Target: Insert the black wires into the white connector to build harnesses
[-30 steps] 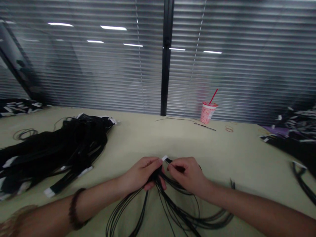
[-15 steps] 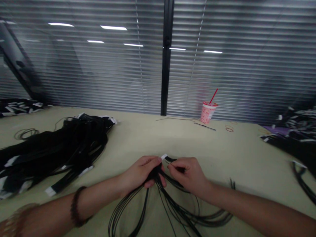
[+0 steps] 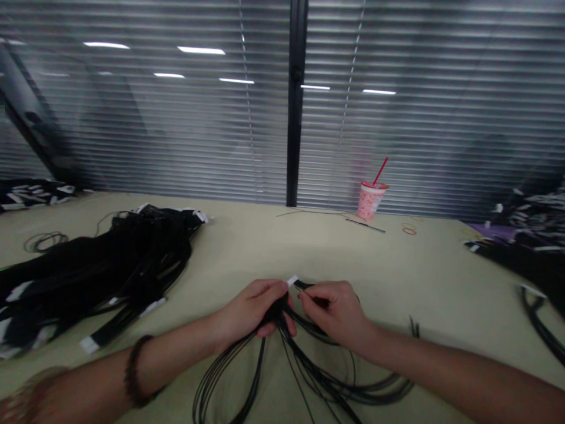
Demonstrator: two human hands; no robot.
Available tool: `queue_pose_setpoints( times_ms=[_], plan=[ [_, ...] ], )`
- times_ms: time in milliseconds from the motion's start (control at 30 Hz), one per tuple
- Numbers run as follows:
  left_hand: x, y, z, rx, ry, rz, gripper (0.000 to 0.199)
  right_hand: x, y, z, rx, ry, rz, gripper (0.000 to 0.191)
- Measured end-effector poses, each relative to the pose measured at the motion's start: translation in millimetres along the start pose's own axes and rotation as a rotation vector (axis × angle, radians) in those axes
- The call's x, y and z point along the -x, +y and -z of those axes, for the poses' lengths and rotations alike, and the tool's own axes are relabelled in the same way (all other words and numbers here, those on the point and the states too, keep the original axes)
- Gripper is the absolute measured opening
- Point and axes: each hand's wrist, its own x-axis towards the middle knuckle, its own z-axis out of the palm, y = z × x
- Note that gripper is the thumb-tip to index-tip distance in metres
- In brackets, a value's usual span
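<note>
My left hand point(image 3: 269, 306) is closed around a bundle of thin black cables point(image 3: 304, 359), near a small white connector point(image 3: 292, 281) at its thumb tip. From below that hand the cables fan out in loops over the table. My right hand point(image 3: 338, 306) is just to the right, its thumb and forefinger pinched close to the black strands that run from the white connector. The fingertips seem to hold a thin black cable, though the fingers partly hide it.
A large heap of black cables with white ends point(image 3: 132, 253) lies at left on the pale table point(image 3: 247, 235). More black cables point(image 3: 521, 259) are piled at right. At the back stand a pink cup with a red straw point(image 3: 372, 200), a pen point(image 3: 365, 225) and rubber bands point(image 3: 409, 229).
The right hand's fingertips have shifted very slightly left. The view has moved a little; the left hand keeps its hold on the cables.
</note>
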Motion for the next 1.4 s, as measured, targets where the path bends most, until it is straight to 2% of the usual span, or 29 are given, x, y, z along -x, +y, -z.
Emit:
queue_pose_setpoints(
  times_ms=[333,667,967,1267,1400],
  plan=[
    [2,2,-1.9,-0.056,-0.065,-0.035,0.035,0,-3,1,0.075,-0.032,0.026,0.028],
    [6,-1,-2.0,-0.1,-0.104,-0.013,0.033,3,-2,2,0.028,-0.014,0.07,0.023],
    [3,-2,-4.4,-0.092,-0.083,-0.034,0.034,-3,-5,2,0.016,-0.052,-0.044,0.023],
    [10,4,-7.7,-0.131,-0.113,-0.009,0.029,4,-3,4,0.002,-0.051,0.085,0.02],
    [9,3,-7.6,-0.117,-0.105,0.004,0.031,3,-7,3,-0.001,-0.036,0.078,0.022]
  ],
)
